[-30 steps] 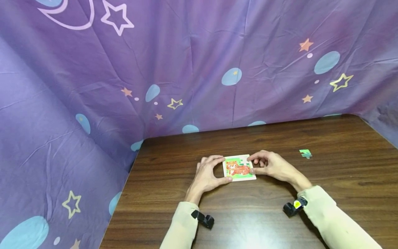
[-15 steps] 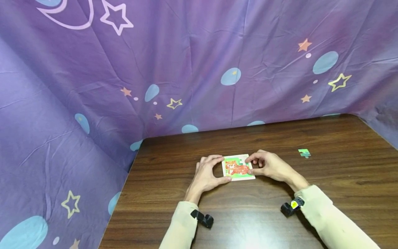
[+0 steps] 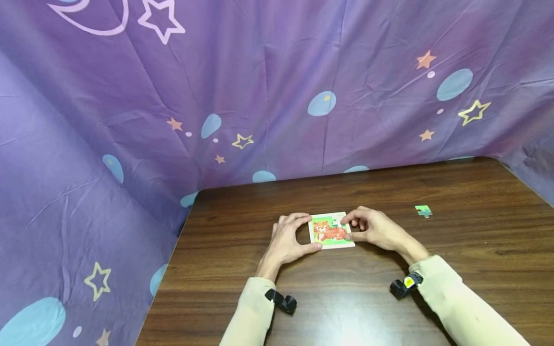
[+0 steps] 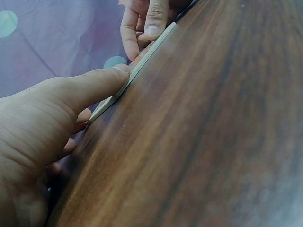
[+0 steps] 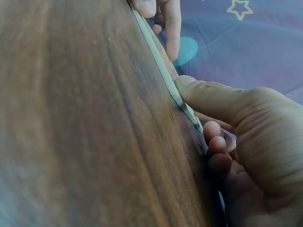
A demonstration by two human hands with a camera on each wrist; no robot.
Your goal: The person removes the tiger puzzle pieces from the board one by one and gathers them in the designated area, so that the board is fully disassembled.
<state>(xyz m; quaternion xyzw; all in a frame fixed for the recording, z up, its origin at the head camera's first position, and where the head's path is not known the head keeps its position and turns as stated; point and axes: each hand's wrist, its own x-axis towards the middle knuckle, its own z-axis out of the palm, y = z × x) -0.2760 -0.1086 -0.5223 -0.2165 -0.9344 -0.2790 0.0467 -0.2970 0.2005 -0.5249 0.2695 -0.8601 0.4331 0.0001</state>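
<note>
Dark brown wood grain covers the table [image 3: 329, 293], whose far edge runs along the foot of a purple, star-printed curtain [image 3: 268, 72]. Flat on the wood, a bit right of the head view's centre and well in from the tabletop's edges, lies a small square tiger jigsaw puzzle [image 3: 330, 231] with a pale rim [image 3: 339, 247]. The left hand [image 3: 284, 241] grasps its left side: thumb on the near-left corner, fingers at the far-left corner, palm arched away so that wood shows between hand and rim. The right hand [image 3: 377, 231] grips the right side between thumb and forefinger, the other fingers curled in; whether a piece is under its fingertips, I cannot tell. A white patch [image 3: 337, 221] shows in the puzzle's upper right, just beside that forefinger. Between the two thumbs the near rim is uncovered — so is the middle of the far rim. Away to the right, beyond the right hand, a green jigsaw piece [image 3: 423, 211] lies loose, well apart from the frame and near neither hand. Tabletop stretches between the forearms toward the wearer, and past the puzzle to the curtain. Both pale sleeves [image 3: 467, 307] carry black wrist devices [image 3: 282, 302], clear of the puzzle.
</note>
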